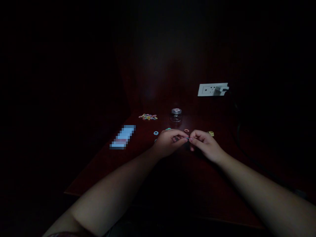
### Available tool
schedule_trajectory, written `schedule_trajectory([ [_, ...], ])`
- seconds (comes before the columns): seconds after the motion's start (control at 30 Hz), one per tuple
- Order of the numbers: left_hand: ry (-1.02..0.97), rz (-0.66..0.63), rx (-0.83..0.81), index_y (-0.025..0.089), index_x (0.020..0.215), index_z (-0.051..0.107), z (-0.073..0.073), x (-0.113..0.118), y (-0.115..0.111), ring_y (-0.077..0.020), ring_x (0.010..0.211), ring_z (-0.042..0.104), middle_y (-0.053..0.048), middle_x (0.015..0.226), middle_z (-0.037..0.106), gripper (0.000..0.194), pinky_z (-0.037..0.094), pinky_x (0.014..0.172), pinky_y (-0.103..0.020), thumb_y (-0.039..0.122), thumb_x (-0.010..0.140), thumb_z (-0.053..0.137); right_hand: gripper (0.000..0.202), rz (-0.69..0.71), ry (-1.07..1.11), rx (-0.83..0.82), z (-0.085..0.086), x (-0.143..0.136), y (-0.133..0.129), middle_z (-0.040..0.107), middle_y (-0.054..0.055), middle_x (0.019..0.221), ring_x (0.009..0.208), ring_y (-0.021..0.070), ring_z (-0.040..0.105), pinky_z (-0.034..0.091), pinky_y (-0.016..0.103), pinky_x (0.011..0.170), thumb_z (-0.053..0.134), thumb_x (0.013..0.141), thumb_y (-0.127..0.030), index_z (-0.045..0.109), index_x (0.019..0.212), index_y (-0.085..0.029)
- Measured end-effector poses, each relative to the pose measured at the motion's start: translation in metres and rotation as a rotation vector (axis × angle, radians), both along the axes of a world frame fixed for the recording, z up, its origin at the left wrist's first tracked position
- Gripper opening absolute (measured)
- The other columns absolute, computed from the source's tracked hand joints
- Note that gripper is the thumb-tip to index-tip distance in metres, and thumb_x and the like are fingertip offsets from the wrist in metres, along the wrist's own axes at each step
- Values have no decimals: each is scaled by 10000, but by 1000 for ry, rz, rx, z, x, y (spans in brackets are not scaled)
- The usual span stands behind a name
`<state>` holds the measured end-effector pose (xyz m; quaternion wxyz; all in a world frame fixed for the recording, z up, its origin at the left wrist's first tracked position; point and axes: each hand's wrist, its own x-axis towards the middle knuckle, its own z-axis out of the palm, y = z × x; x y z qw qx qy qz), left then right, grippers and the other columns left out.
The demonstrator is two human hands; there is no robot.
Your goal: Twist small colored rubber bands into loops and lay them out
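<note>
A thin blue band [187,138] is lying right between the two hands, its ends disappearing into the fingertips so that only a short stretch is showing. The left hand [171,140] is pinching it from one side with thumb and index finger nearly closed, while the right hand [202,141] is pinching it from the other with thumb and forefinger likewise pressed together. The band is appearing as a slim bluish line, too small and dim for its full outline to be told. Just beyond the fingertips, an orange-pink ring band [187,131] is lying flat on the dark red table [98,174]. A green band [168,129] is peeking out behind the left hand, and a light blue ring band [156,133] is resting just beside that hand. Yellow bands [211,133] are lying close behind the right hand. Farther back, a pile of multicoloured bands [148,117] is spreading out near a clear lidded jar [176,116], and a pixelated pale blue rectangle [122,137] is lying to the left. On the wall, a white socket plate [206,90] is holding a plug [222,89].
</note>
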<state>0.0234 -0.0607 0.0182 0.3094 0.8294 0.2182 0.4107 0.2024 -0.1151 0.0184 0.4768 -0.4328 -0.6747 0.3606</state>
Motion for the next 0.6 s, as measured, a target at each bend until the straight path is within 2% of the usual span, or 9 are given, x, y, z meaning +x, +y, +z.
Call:
schedule_trajectory([
  [0.17, -34, 29, -118, 155, 915, 714, -3, 2, 1, -125, 665, 660, -47, 805, 733, 193, 542, 651, -246, 291, 811, 624, 313, 26, 73, 13, -2, -2, -1, 558, -20, 655, 530, 98, 527, 395, 223, 493, 676, 763, -435, 481, 800, -193],
  [0.3, -69, 3, -168, 143, 926, 706, -5, 2, 3, -143, 724, 690, -64, 845, 740, 215, 563, 699, -265, 305, 827, 605, 328, -11, 106, 65, -3, -4, 0, 548, -24, 687, 521, 84, 474, 368, 217, 472, 707, 738, -385, 489, 900, -200],
  [0.43, -74, -8, -189, 128, 915, 698, -5, 2, 3, -143, 733, 691, -71, 832, 737, 226, 564, 720, -269, 311, 837, 592, 247, -60, 31, 115, -3, -5, 0, 510, -29, 615, 504, 86, 424, 344, 229, 464, 688, 758, -375, 552, 839, -185],
  [0.6, -77, -14, -184, 126, 911, 691, -4, 3, 4, -137, 730, 686, -65, 822, 735, 237, 557, 726, -265, 320, 851, 570, 221, -112, -23, 180, -3, -3, 0, 553, -4, 631, 531, 109, 469, 382, 248, 491, 662, 784, -389, 600, 843, -184],
])
